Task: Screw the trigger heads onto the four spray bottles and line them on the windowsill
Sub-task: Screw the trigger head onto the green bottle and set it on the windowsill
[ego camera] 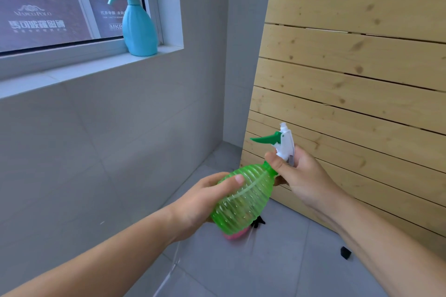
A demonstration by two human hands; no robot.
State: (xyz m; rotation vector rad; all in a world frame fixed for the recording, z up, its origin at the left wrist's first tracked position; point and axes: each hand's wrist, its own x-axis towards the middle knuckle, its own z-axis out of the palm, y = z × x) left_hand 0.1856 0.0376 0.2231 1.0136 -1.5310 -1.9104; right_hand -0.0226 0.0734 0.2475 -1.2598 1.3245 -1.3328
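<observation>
The left hand [205,202] is wrapped around the belly of a green bottle [243,200], thumb lying across its upper side and the fingers hidden underneath. The right hand [301,176] is closed around the white trigger head [287,144] at the neck, its thumb pressed beside the collar where head meets bottle. The bottle is held in the air, tilted, with the neck up and to the right and the green lever [265,138] pointing left.

The bottle looks like thin, see-through ribbed plastic and appears empty, so it is probably light and likely to flex if squeezed hard. The ribs should give the left hand good grip against twisting. The head looks like stiffer plastic. The collar is the sensible place to turn, since the lever could bend or pinch. Whether the thread is fully seated cannot be told.

Below the bottle something pink [235,234] shows on the grey floor [277,272], mostly hidden. A plank wall [362,67] stands to the right. Up on the windowsill [72,75] a blue bottle [138,29] stands upright with its head already on.
</observation>
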